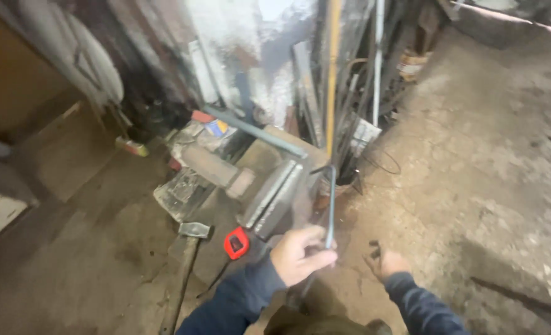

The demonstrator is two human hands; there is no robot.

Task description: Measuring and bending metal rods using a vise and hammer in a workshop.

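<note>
Rod (331, 205) already bent, lower centre, by the vise (275, 198).
I see left hand (300, 254) closed around it; right hand (386, 263) loosely curled, grip unclear.

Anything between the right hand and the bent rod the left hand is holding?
Nothing visible. The right hand hangs open beside the left hand, which grips the rod near its lower end. Only bare floor shows in the gap between them. The vise sits on the rod's far side.
</note>
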